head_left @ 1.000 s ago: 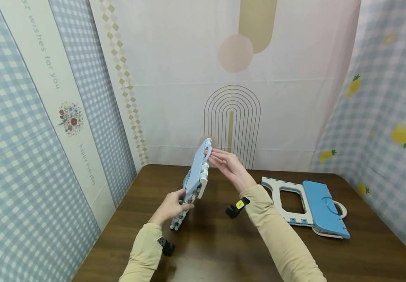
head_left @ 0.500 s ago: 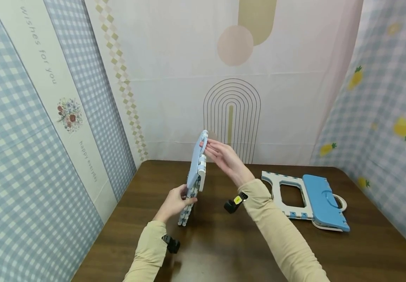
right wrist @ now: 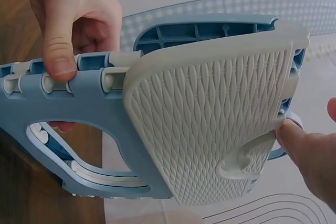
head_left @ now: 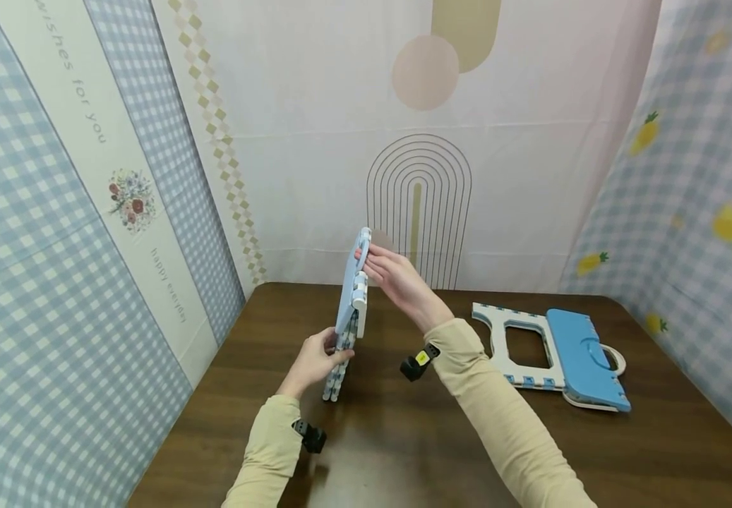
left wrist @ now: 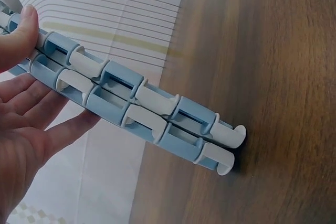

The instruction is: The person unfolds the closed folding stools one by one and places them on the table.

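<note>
A blue and white folding stool (head_left: 347,295), folded flat, stands on end, edge toward me in the head view. My left hand (head_left: 310,363) grips its side edge low down, thumb on the hinge knuckles (left wrist: 121,90) and fingers behind. At the top, my right hand (head_left: 404,282) holds the carry handle (head_left: 363,255). The right wrist view shows the textured white panel (right wrist: 210,114) tilted out from the blue leg frame (right wrist: 79,103), with the right thumb (right wrist: 294,137) by the handle slot. Whether the lower end touches the table cannot be told.
A second folding stool (head_left: 582,360), blue and white with a white handle, lies flat on the right of the brown wooden table (head_left: 416,437). Patterned cloth hangs behind the table (head_left: 315,183) and along both sides.
The folding stool has turned more upright and more edge-on, its lower end swinging slightly right. Both hands stay on it. The head view has tilted a little.
</note>
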Demonstrator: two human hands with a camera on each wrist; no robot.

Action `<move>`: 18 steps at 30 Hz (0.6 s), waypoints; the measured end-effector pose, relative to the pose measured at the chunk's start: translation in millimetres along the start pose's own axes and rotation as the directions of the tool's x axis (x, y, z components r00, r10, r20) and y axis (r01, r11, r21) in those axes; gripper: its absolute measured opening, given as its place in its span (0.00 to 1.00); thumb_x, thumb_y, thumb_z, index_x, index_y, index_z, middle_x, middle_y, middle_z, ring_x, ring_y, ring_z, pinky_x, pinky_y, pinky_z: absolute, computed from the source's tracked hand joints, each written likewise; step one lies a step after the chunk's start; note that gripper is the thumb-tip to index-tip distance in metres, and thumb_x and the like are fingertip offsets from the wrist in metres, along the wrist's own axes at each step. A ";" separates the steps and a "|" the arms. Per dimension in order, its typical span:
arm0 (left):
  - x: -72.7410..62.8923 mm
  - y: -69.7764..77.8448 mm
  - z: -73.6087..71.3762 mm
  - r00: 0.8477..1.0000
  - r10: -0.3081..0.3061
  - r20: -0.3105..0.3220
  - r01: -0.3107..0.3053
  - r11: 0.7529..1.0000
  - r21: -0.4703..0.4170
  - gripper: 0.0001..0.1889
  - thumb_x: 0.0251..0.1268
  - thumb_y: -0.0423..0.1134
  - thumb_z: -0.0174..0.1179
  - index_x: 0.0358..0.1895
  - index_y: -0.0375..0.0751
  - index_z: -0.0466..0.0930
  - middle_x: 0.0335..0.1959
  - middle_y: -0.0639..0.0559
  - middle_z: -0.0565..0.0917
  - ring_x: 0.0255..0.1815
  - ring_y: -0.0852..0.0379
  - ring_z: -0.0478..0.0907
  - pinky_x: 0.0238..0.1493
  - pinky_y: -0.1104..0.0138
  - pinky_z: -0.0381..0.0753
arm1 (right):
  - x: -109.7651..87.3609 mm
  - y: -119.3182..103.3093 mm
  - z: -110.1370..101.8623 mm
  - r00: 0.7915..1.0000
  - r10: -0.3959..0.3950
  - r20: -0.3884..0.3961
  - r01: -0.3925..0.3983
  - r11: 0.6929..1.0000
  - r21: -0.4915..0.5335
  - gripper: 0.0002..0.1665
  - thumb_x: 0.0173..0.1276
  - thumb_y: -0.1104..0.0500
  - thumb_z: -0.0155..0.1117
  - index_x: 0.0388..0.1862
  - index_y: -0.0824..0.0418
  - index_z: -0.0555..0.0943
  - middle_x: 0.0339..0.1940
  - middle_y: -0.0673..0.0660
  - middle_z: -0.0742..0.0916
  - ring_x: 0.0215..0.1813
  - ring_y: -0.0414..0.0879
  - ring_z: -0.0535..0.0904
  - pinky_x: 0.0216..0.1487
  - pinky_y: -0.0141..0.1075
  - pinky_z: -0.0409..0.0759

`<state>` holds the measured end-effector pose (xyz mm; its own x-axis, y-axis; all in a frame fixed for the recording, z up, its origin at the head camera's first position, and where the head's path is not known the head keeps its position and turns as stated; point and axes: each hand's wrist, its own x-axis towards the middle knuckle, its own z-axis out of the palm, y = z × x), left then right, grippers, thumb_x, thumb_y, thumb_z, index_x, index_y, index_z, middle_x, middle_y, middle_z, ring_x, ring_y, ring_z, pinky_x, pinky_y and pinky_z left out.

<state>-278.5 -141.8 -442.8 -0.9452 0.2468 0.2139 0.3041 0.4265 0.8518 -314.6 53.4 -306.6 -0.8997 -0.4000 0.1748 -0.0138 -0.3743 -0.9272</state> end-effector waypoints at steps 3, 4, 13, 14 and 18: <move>-0.9 -1.7 -2.7 1.000 0.006 -0.004 -0.006 1.000 -0.012 0.20 0.60 0.34 0.66 0.54 0.32 0.76 0.47 0.36 0.85 0.50 0.41 0.84 0.50 0.52 0.85 | 2.1 -0.6 6.4 1.000 0.009 -0.004 -0.009 1.000 -0.017 0.34 0.77 0.66 0.42 0.77 0.70 0.47 0.77 0.68 0.61 0.79 0.53 0.57 0.80 0.40 0.54; -1.4 -3.0 -3.9 1.000 0.008 -0.008 -0.008 1.000 -0.019 0.19 0.61 0.34 0.66 0.54 0.32 0.77 0.47 0.36 0.85 0.50 0.41 0.84 0.50 0.52 0.85 | 3.0 -0.5 9.4 1.000 0.011 -0.005 -0.011 1.000 -0.013 0.33 0.77 0.67 0.41 0.77 0.70 0.47 0.77 0.69 0.60 0.79 0.54 0.57 0.80 0.40 0.54; 0.7 -6.8 -2.8 0.997 0.005 -0.075 -0.013 0.995 -0.103 0.14 0.59 0.32 0.66 0.48 0.32 0.79 0.42 0.38 0.86 0.46 0.46 0.84 0.51 0.54 0.84 | 16.5 0.2 24.5 0.999 0.041 -0.030 -0.040 0.999 0.031 0.33 0.75 0.72 0.40 0.77 0.70 0.50 0.76 0.69 0.62 0.79 0.53 0.56 0.80 0.38 0.54; 1.5 -6.7 -2.4 0.997 0.001 -0.077 -0.009 0.994 -0.106 0.14 0.59 0.32 0.66 0.48 0.32 0.79 0.42 0.38 0.86 0.46 0.46 0.84 0.51 0.54 0.84 | 18.4 0.7 25.2 0.999 0.041 -0.032 -0.040 0.999 0.025 0.33 0.75 0.72 0.40 0.77 0.70 0.50 0.76 0.69 0.62 0.79 0.53 0.56 0.80 0.38 0.54; 5.8 -7.8 -1.3 0.996 -0.018 -0.085 0.008 0.994 -0.112 0.15 0.60 0.34 0.67 0.49 0.33 0.79 0.44 0.38 0.86 0.48 0.45 0.84 0.52 0.54 0.84 | 25.7 1.6 26.3 0.997 0.046 -0.058 -0.046 0.999 0.012 0.32 0.75 0.71 0.42 0.76 0.70 0.53 0.76 0.68 0.64 0.79 0.54 0.56 0.79 0.37 0.55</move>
<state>-286.5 -144.8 -447.6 -0.9570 0.1644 0.2388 0.2814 0.3286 0.9015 -326.3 20.6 -294.9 -0.9231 -0.3678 0.1122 0.0327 -0.3658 -0.9301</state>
